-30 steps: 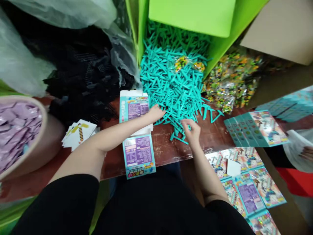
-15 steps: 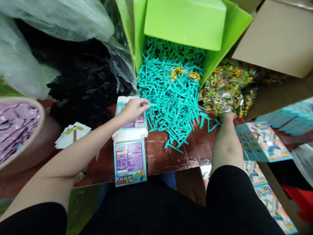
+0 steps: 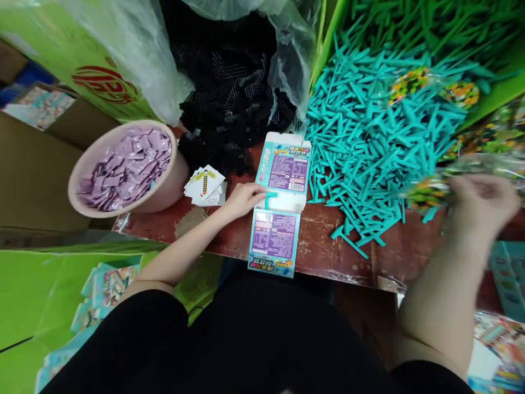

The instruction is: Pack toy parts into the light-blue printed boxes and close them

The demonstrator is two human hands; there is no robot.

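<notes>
My left hand (image 3: 245, 200) pinches a small teal T-shaped plastic piece (image 3: 268, 200) over the open white end of a printed carton (image 3: 274, 241). Behind it lies a second purple-and-teal carton (image 3: 287, 167). My right hand (image 3: 486, 205), blurred by motion, has its fingers closed on a clear packet of yellow, orange and green bits (image 3: 429, 192), held over the right side of the teal pile. That pile of teal T-shaped pieces (image 3: 369, 142) spills out of a green box, with two similar packets (image 3: 410, 86) lying on top.
A pink tub (image 3: 174, 180) of lilac sachets (image 3: 131, 167) stands left, beside a stack of pickaxe-printed cards (image 3: 207, 183). Black plastic parts (image 3: 233, 98) heap under clear plastic film (image 3: 287, 60). Finished-looking cartons (image 3: 506, 345) sit lower right. The red-brown table's front edge (image 3: 336, 276) is near my body.
The view has swung left. My left hand has brought the teal piece from the pile's edge to the carton opening. My right hand has come back from the packet heap with a packet.
</notes>
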